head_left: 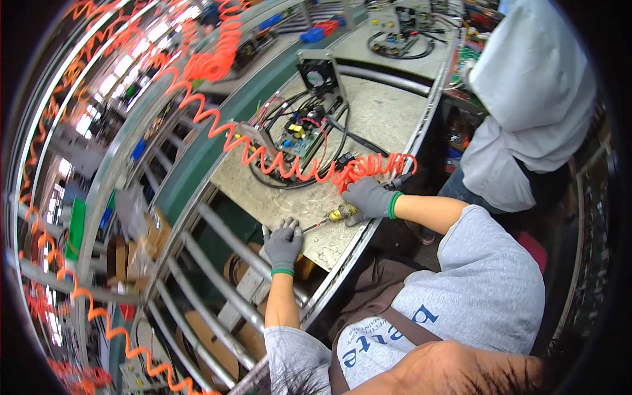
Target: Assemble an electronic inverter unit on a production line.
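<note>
My right hand [370, 199], in a grey glove with a green cuff, is closed round a yellow power screwdriver [343, 211]. The tool lies low over the pale board [382, 108], its thin bit pointing left. My left hand [283, 247], gloved alike, lies on the board's near left edge with its fingers stretched out. The bit's tip comes close to those fingertips; whether they touch is too small to tell. Beyond my hands, an open electrical unit [299, 131] stands on the board, with a circuit board, black cables and an upright fan panel [319, 79].
An orange coiled hose [263, 158] hangs across the board towards my right hand. Metal rollers [217, 283] run at the lower left, with cardboard beneath. A person in a pale top [533, 99] stands at the right. Another unit [398, 39] sits farther along the line.
</note>
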Demonstrator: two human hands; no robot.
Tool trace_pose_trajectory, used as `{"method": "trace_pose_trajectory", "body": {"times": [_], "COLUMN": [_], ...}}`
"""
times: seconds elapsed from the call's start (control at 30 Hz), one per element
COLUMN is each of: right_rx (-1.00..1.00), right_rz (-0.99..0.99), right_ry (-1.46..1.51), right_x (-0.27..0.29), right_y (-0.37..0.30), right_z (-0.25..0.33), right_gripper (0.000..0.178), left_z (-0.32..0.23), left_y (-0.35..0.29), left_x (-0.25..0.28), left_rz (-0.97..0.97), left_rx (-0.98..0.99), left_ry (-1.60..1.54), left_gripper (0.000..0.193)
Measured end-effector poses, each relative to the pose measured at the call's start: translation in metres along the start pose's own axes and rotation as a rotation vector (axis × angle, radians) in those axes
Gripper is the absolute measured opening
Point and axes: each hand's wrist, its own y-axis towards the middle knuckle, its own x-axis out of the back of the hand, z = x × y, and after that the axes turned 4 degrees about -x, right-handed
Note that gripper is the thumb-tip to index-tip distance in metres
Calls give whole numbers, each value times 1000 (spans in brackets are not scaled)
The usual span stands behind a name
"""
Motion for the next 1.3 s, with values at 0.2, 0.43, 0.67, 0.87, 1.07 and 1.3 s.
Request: {"method": "trace_pose_trajectory", "body": {"times": [0.2,0.43,0.67,0.87,1.07,1.3], "right_rx": [444,1161,1326,1224,799,912], "right_rz": [227,-102,-873,-1440,-1253,-590], "right_ry": [59,-65,-408,-305,-59,97], "right_x": [56,171,269,372,284,153], "right_y": [-14,-48,-8,72,96,95], "right_z": [-35,-69,-127,-197,-271,-275], "right_gripper": [49,25,14,8,20,24], "left_z": [-29,-69,-106,-116,-48,37], "left_y": [7,20,39,67,88,95], "left_x": [3,17,-5,9,-20,-57], "left_rz": [1,164,56,-104,-671,-876], "left_rx": [243,615,933,1277,1148,1191], "left_ry": [-80,5,348,285,-286,-493], "left_gripper": [27,34,38,43,51,45]}}
